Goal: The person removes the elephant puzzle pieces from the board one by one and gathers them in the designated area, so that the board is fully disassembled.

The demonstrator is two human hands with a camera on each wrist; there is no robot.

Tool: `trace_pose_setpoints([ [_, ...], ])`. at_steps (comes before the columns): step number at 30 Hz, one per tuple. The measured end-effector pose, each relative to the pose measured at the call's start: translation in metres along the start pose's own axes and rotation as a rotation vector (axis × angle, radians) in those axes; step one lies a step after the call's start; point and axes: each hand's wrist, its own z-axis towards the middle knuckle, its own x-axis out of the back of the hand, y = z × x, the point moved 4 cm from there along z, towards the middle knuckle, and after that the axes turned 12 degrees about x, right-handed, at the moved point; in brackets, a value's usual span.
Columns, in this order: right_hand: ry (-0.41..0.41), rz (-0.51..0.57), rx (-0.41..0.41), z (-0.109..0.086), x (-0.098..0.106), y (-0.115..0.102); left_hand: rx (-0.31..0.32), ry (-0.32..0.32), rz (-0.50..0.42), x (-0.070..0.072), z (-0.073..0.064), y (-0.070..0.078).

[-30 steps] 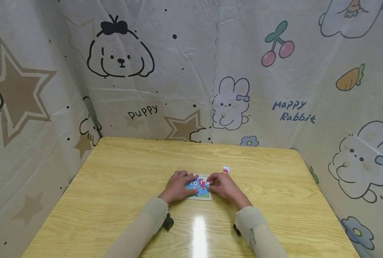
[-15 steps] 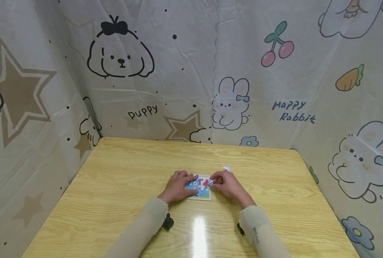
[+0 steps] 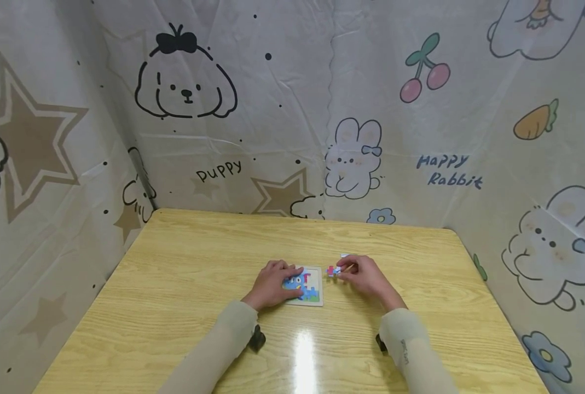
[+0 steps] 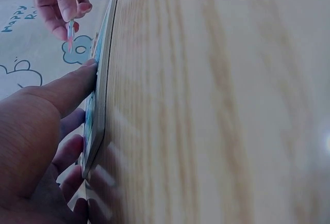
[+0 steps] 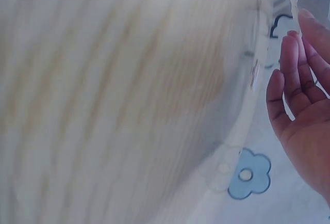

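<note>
Facing "Puppy" (image 3: 219,171), "Happy Rabbit" (image 3: 449,169) lettering, right fingers (image 3: 349,259) pinch jigsaw piece (image 3: 330,271); left fingers (image 3: 290,271) spread.

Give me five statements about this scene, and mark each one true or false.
1. The left hand rests on the puzzle board. True.
2. The right hand is empty. False: it pinches a puzzle piece.
3. That puzzle piece is touching the board. False: it is held apart from it, off the board's right side.
4. Another piece lies on the table, partly hidden by the right hand in the head view. True.
5. The board's picture is complete. False: a pale gap shows toward its upper right.
</note>
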Motion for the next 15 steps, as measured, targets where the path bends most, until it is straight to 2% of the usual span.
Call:
trace_pose_setpoints([
  [15,0.029,-0.029,-0.014,-0.010,0.046,0.033,0.002,-0.008,-0.013,0.001,-0.001,0.001],
])
